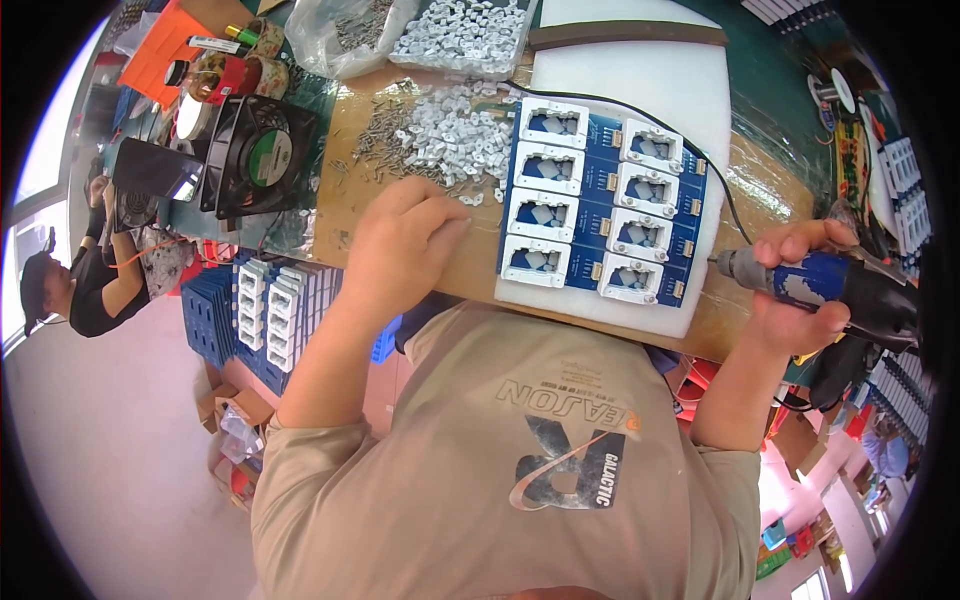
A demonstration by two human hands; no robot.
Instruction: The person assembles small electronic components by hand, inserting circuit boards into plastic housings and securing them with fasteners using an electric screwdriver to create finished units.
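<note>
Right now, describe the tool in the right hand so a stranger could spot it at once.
Start at the blue circuit panel on white foam on the bench. Just right of it, the right hand grips a powered screwdriver: blue-and-black barrel, grey metal nose towards the panel, the only corded tool there.

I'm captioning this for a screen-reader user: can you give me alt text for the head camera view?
Seen from above, a person's left hand rests on a wooden bench beside a blue circuit panel carrying eight white frames, while the right hand grips a blue electric screwdriver. A pile of small white parts and screws lies above the left hand, near a black fan.
</note>
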